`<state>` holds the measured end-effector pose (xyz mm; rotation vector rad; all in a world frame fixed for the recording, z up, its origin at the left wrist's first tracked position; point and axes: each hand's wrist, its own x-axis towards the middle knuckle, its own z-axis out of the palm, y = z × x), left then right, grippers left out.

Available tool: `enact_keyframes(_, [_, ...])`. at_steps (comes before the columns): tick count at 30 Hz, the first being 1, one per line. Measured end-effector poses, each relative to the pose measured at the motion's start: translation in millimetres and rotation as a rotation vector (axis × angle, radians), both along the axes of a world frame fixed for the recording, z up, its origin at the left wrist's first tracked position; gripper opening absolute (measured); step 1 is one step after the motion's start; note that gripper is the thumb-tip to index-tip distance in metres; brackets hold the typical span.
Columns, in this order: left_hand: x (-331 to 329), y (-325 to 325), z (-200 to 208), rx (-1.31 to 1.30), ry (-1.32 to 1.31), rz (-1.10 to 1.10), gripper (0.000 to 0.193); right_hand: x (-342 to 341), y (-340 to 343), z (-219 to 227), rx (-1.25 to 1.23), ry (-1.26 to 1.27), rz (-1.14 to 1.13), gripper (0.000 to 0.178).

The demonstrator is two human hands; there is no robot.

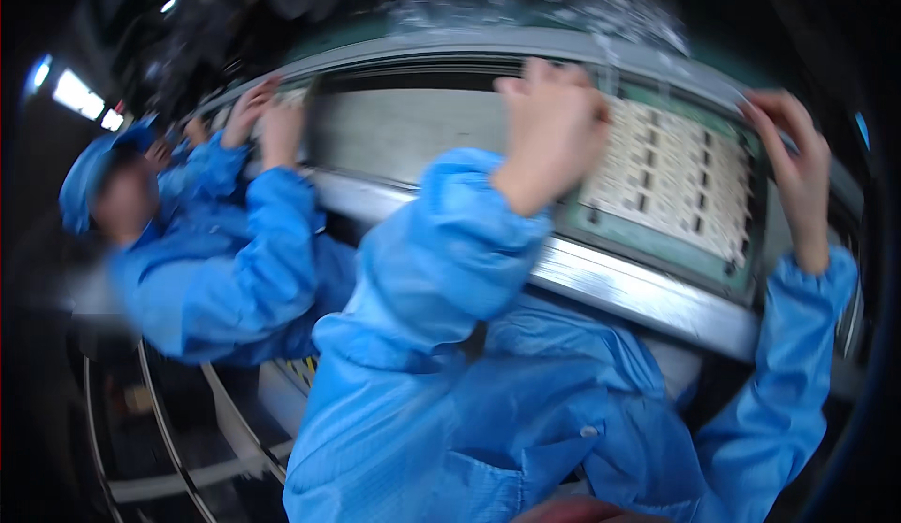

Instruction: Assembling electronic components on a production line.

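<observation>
In front of me lies a green tray (657, 241) on the metal line, carrying a cream-coloured panel (671, 176) with rows of small parts and dark slots. Over the panel's left side is my left hand (558, 129), blurred, its fingers curled in; what they hold, if anything, is hidden. At the tray's far right corner is my right hand (796, 147), thumb and fingertips drawn together. I cannot make out whether something small is between those fingertips.
A silver rail (619, 279) runs along the near side of the line. To my left a co-worker (216, 260) in blue workwear and cap has both hands over the same line. Clear plastic sheeting (544, 2) hangs beyond. Metal bars (155, 410) are at lower left.
</observation>
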<state>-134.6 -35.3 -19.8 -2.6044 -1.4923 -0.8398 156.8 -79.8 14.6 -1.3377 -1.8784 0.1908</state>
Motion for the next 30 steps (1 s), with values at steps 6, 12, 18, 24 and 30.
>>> enact_keyframes(6, [7, 3, -16, 0.117, -0.109, -0.059, 0.007, 54, 9, -40, -0.114, 0.024, 0.023, 0.025])
enact_keyframes(12, [5, 3, -15, 0.119, -0.137, -0.069, 0.008, 67, 15, -41, -0.096, 0.007, 0.030, 0.028])
enact_keyframes(18, [-14, 0, -7, 0.071, -0.015, -0.077, 0.011, 2, 7, -9, -0.044, -0.008, -0.030, 0.016])
enact_keyframes(24, [-8, 3, 2, 0.049, -0.013, -0.141, 0.005, 9, -1, -3, 0.023, -0.046, 0.042, 0.019])
enact_keyframes(30, [-16, -1, 3, -0.010, -0.005, -0.173, 0.003, -35, -15, 34, 0.098, -0.142, -0.134, 0.011])
